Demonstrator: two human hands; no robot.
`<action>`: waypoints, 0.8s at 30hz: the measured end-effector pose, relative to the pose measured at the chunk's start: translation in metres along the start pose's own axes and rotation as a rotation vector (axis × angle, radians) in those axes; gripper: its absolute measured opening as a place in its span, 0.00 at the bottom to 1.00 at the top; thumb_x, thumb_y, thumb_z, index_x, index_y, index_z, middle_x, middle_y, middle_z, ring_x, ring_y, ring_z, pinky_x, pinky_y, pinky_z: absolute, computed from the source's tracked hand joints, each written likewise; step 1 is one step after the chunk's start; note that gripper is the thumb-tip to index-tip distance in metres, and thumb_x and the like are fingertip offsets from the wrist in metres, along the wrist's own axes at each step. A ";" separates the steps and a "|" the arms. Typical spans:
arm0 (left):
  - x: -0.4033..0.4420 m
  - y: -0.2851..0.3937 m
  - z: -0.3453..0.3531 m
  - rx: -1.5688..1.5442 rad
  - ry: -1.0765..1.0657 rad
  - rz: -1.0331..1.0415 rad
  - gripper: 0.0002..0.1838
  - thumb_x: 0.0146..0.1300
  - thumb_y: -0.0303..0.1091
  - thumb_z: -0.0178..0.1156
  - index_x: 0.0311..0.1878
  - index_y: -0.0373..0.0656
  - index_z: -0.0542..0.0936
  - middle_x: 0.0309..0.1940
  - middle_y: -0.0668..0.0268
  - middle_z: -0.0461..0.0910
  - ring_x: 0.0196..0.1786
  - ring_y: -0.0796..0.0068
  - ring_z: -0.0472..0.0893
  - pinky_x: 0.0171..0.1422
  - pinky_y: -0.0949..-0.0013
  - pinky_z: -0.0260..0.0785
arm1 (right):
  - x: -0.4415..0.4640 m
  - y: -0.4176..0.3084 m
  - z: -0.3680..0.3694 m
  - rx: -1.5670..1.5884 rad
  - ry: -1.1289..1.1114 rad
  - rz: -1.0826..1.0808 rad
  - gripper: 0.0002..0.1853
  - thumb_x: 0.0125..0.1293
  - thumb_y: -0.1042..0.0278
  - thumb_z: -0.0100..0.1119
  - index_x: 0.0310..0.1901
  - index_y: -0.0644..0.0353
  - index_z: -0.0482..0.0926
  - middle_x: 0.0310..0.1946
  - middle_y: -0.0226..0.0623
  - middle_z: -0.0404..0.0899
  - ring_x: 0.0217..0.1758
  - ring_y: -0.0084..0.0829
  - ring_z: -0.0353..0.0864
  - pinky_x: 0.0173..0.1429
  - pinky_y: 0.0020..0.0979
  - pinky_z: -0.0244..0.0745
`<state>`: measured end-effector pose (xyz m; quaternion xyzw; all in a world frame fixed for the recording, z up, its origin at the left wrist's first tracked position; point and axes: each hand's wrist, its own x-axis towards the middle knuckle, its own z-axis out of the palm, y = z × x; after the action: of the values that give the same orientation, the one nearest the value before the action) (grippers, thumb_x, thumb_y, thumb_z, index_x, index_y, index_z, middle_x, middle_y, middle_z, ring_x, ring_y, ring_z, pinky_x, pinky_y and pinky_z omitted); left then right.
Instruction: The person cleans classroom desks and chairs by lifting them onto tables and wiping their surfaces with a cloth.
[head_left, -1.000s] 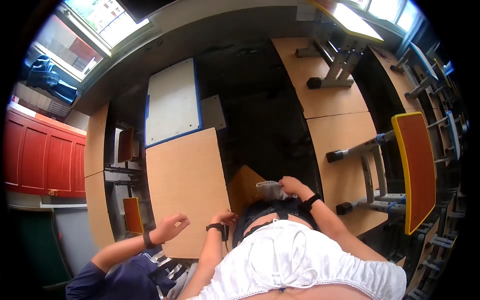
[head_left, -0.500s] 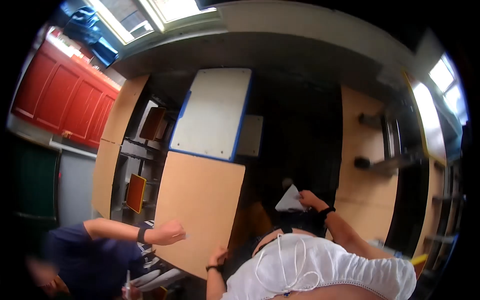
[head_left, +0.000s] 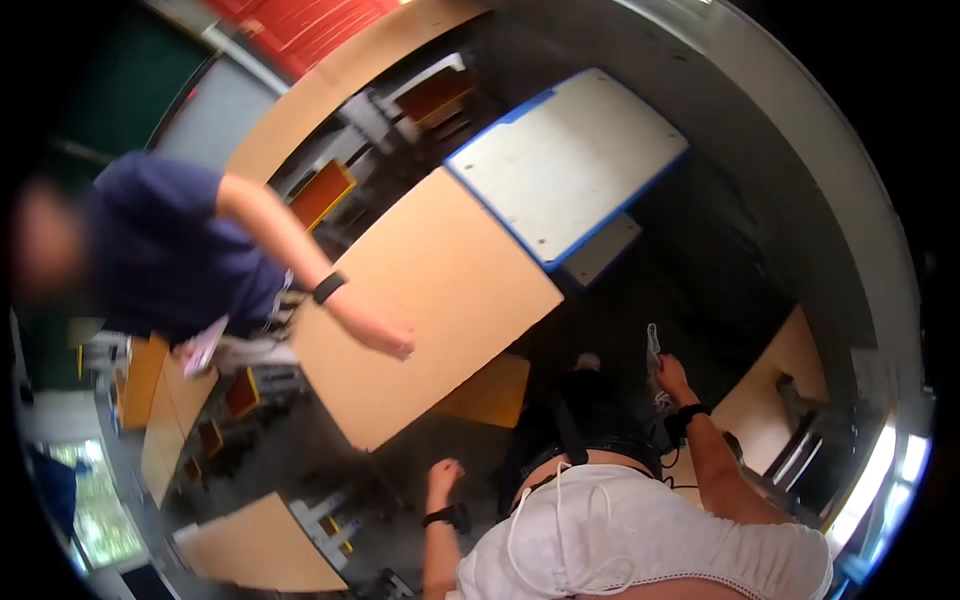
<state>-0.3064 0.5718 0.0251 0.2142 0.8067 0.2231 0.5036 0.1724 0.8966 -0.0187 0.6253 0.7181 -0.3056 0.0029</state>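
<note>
My right hand [head_left: 673,378] is closed around a thin white piece of cloth or paper [head_left: 653,345], held upright and seen nearly edge-on. Part of it hangs crumpled below the fingers. Beside my body, my left hand [head_left: 443,482] is loosely curled, with nothing visible in it. It is apart from the near corner of the tan tabletop [head_left: 430,300]. Across that desk, another person's hand [head_left: 375,332] is closed just over the wood; whether it grips anything small is unclear. That person's other hand holds a pale flat item [head_left: 205,347].
A grey-white desk with blue edging [head_left: 575,160] adjoins the tan desk's far end. Under the tan desk is an orange-brown seat [head_left: 490,393]. More desks stand behind my left hand [head_left: 262,548] and to my right [head_left: 760,410]. The other person [head_left: 190,245] stands across the desk.
The view has swung round, so the desks appear turned. My left hand has come away from the tan desk's edge. The white piece, earlier spread as a triangle, now shows narrow.
</note>
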 end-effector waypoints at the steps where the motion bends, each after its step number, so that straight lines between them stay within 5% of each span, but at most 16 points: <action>1: 0.004 0.003 0.015 0.176 0.025 0.070 0.11 0.59 0.35 0.52 0.28 0.40 0.80 0.24 0.59 0.80 0.30 0.67 0.80 0.37 0.67 0.70 | 0.009 -0.011 0.010 -0.022 0.001 -0.070 0.15 0.51 0.71 0.52 0.42 0.63 0.76 0.38 0.50 0.73 0.45 0.51 0.73 0.49 0.44 0.70; 3: -0.005 0.045 0.035 0.134 0.115 0.140 0.11 0.60 0.39 0.54 0.33 0.41 0.80 0.26 0.58 0.80 0.31 0.62 0.81 0.39 0.65 0.71 | 0.015 -0.052 0.016 0.030 -0.026 -0.115 0.13 0.50 0.73 0.52 0.39 0.64 0.76 0.35 0.49 0.72 0.43 0.50 0.73 0.47 0.44 0.69; 5: -0.009 0.088 0.037 0.063 0.282 0.428 0.16 0.58 0.34 0.59 0.49 0.40 0.75 0.37 0.57 0.78 0.37 0.66 0.78 0.43 0.67 0.70 | 0.020 -0.090 0.026 0.021 -0.024 -0.197 0.12 0.50 0.75 0.52 0.39 0.63 0.75 0.34 0.50 0.71 0.43 0.51 0.72 0.46 0.43 0.69; 6: -0.018 0.124 0.029 0.106 0.395 0.566 0.21 0.57 0.30 0.60 0.54 0.39 0.72 0.42 0.58 0.76 0.39 0.71 0.77 0.44 0.70 0.70 | 0.026 -0.101 0.030 0.023 -0.075 -0.287 0.12 0.50 0.75 0.51 0.38 0.63 0.76 0.34 0.50 0.72 0.42 0.51 0.72 0.46 0.43 0.70; 7: -0.032 0.164 0.010 0.097 0.418 0.557 0.35 0.57 0.37 0.61 0.66 0.41 0.59 0.52 0.53 0.69 0.50 0.60 0.72 0.54 0.64 0.66 | 0.031 -0.112 0.035 0.030 -0.126 -0.374 0.11 0.51 0.75 0.51 0.38 0.63 0.76 0.34 0.50 0.72 0.41 0.51 0.72 0.45 0.44 0.70; 8: -0.029 0.176 -0.004 0.091 0.501 0.489 0.42 0.55 0.39 0.64 0.68 0.38 0.53 0.57 0.50 0.64 0.57 0.56 0.68 0.60 0.61 0.62 | 0.040 -0.126 0.034 0.028 -0.127 -0.440 0.10 0.51 0.75 0.50 0.37 0.63 0.76 0.33 0.50 0.72 0.41 0.51 0.73 0.45 0.44 0.70; 10: -0.017 0.224 -0.048 -0.009 0.818 0.711 0.48 0.52 0.41 0.67 0.70 0.41 0.48 0.66 0.53 0.56 0.67 0.56 0.59 0.64 0.55 0.58 | 0.070 -0.151 0.017 0.013 -0.126 -0.585 0.09 0.52 0.75 0.50 0.36 0.63 0.76 0.33 0.49 0.73 0.39 0.51 0.73 0.43 0.45 0.71; 11: -0.004 0.236 -0.061 -0.024 0.749 0.698 0.50 0.53 0.42 0.66 0.71 0.42 0.43 0.66 0.51 0.53 0.66 0.57 0.60 0.64 0.56 0.58 | 0.081 -0.155 0.012 0.009 -0.133 -0.610 0.08 0.52 0.75 0.50 0.35 0.63 0.76 0.33 0.49 0.73 0.38 0.51 0.73 0.42 0.45 0.71; 12: 0.004 0.256 -0.061 -0.391 0.609 0.640 0.52 0.54 0.42 0.66 0.71 0.42 0.39 0.67 0.51 0.52 0.65 0.60 0.62 0.64 0.60 0.58 | 0.094 -0.155 0.007 0.000 -0.134 -0.634 0.08 0.53 0.75 0.50 0.35 0.62 0.76 0.33 0.49 0.73 0.37 0.51 0.74 0.42 0.45 0.71; 15: 0.045 0.261 -0.040 -0.582 0.637 0.712 0.51 0.58 0.40 0.64 0.71 0.44 0.37 0.66 0.57 0.52 0.61 0.69 0.65 0.61 0.70 0.62 | 0.149 -0.142 -0.012 -0.123 -0.214 -0.668 0.09 0.52 0.74 0.50 0.36 0.60 0.77 0.33 0.47 0.73 0.39 0.50 0.74 0.43 0.44 0.71; 17: 0.073 0.271 -0.023 -0.843 0.688 0.827 0.43 0.61 0.40 0.61 0.71 0.42 0.46 0.63 0.62 0.58 0.57 0.76 0.67 0.56 0.74 0.64 | 0.176 -0.132 -0.046 -0.121 -0.248 -0.735 0.08 0.53 0.74 0.50 0.34 0.60 0.77 0.32 0.46 0.73 0.38 0.50 0.74 0.42 0.44 0.71; 18: 0.078 0.274 -0.015 -0.858 0.784 0.687 0.27 0.65 0.42 0.56 0.62 0.38 0.63 0.48 0.67 0.71 0.45 0.81 0.72 0.45 0.76 0.66 | 0.188 -0.126 -0.064 -0.100 -0.247 -0.732 0.08 0.53 0.74 0.51 0.35 0.60 0.77 0.32 0.47 0.72 0.38 0.50 0.74 0.42 0.44 0.70; 19: 0.091 0.270 0.001 -0.856 0.915 0.559 0.18 0.67 0.44 0.52 0.48 0.37 0.73 0.30 0.74 0.73 0.31 0.83 0.71 0.33 0.75 0.63 | 0.204 -0.114 -0.084 -0.139 -0.242 -0.724 0.09 0.53 0.74 0.50 0.36 0.60 0.77 0.32 0.46 0.72 0.38 0.50 0.74 0.42 0.44 0.70; 22: 0.100 0.302 0.049 -0.678 1.193 0.312 0.23 0.67 0.49 0.49 0.47 0.35 0.74 0.34 0.63 0.78 0.37 0.72 0.76 0.41 0.68 0.67 | 0.247 -0.078 -0.138 -0.154 -0.217 -0.651 0.12 0.53 0.76 0.50 0.40 0.61 0.78 0.33 0.47 0.72 0.40 0.50 0.74 0.43 0.44 0.70; 24: 0.083 0.324 0.085 -0.401 1.208 -0.013 0.23 0.66 0.51 0.48 0.41 0.36 0.76 0.27 0.60 0.79 0.31 0.68 0.77 0.37 0.65 0.67 | 0.271 -0.050 -0.165 -0.174 -0.147 -0.614 0.13 0.51 0.77 0.51 0.40 0.63 0.77 0.34 0.48 0.73 0.40 0.50 0.73 0.44 0.44 0.70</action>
<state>-0.2234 0.8936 0.1184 -0.0527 0.8924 0.4481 -0.0086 0.1302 1.2105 0.0326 0.3530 0.8944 -0.2741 0.0157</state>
